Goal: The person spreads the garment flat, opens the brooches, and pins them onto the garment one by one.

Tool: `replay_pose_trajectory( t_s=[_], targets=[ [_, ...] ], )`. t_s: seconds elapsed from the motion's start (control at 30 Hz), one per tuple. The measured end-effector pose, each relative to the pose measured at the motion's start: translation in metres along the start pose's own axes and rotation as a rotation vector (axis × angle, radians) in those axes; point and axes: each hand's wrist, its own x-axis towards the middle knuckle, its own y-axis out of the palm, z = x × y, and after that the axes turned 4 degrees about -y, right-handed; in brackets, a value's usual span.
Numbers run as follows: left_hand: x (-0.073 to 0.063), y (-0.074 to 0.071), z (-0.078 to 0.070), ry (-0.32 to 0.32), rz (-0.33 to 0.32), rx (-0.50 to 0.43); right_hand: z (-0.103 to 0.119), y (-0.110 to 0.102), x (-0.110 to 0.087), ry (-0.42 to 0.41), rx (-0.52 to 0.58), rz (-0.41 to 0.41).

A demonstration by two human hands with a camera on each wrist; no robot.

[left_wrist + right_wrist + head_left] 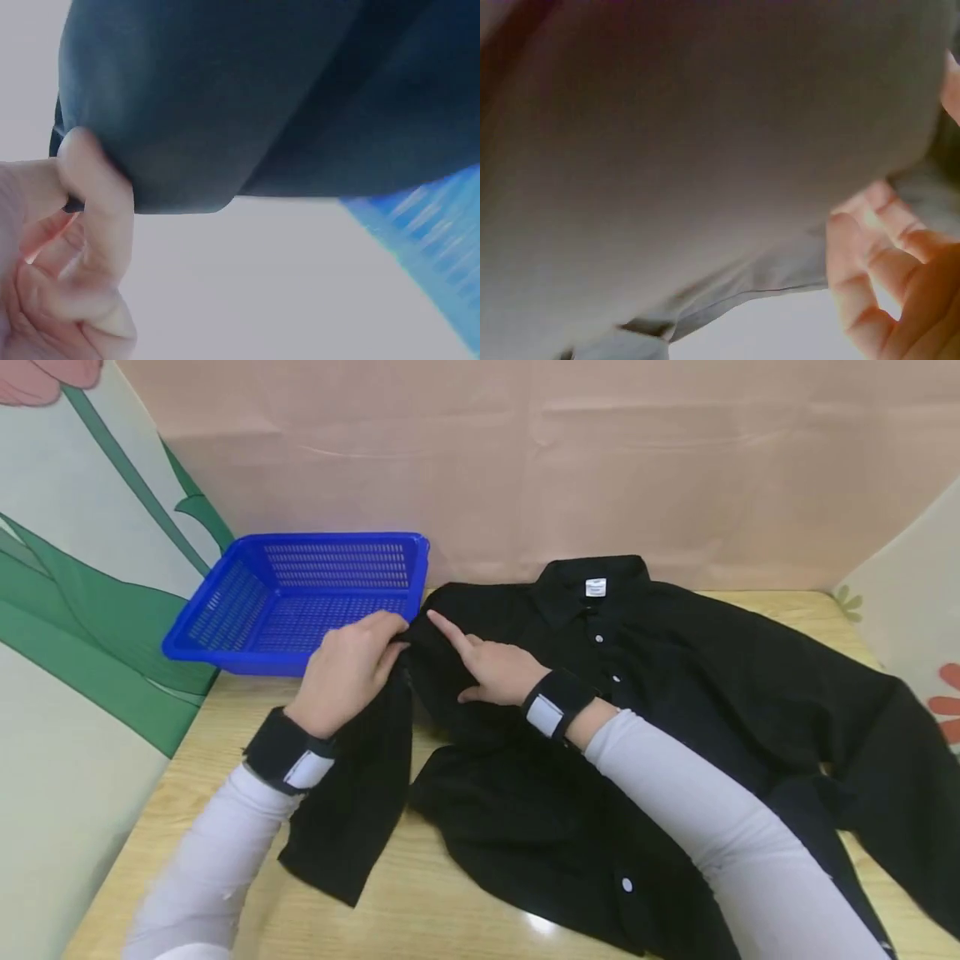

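A black button-up shirt (675,693) lies front side up, its collar at the far side and a white label inside the neck. My left hand (348,668) pinches the shirt's left-lying sleeve near the shoulder between thumb and fingers. The lower part of that sleeve (352,810) hangs down toward the near side of the table. In the left wrist view, thumb and finger of the left hand (90,225) meet at the dark cloth's edge. Over the shirt's shoulder, my right hand (498,668) points its straight index finger at the fabric; its other fingers (855,262) are loosely bent.
A blue plastic basket (300,664) with slotted walls stands at the back left, close to the left hand. Beneath everything is a light wood table (247,727). A pinkish covering (480,468) rises behind it, and printed flower panels stand on both sides.
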Motion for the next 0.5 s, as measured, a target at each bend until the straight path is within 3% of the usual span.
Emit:
replay_pose_trajectory(
  t_s=[0.17, 0.23, 0.3, 0.37, 0.4, 0.5],
  targets=[
    [0.035, -0.021, -0.019, 0.129, -0.026, -0.021, -0.012, -0.014, 0.001, 0.008, 0.036, -0.1],
    [0.041, -0.018, -0.025, 0.155, -0.016, -0.038, -0.018, -0.017, -0.003, 0.055, 0.037, -0.135],
    [0.035, -0.011, -0.028, 0.156, 0.027, -0.05, -0.023, -0.018, -0.009, 0.1, 0.016, -0.108],
    [0.02, 0.0, -0.027, 0.146, 0.123, -0.062, -0.028, -0.015, -0.017, 0.111, -0.033, 0.001],
    [0.009, 0.005, -0.025, 0.144, 0.2, -0.065, -0.03, -0.014, -0.021, 0.102, -0.042, 0.081],
    [-0.029, 0.017, -0.02, 0.142, 0.499, -0.104, -0.034, -0.014, -0.031, 0.042, -0.011, 0.315]
  ],
)
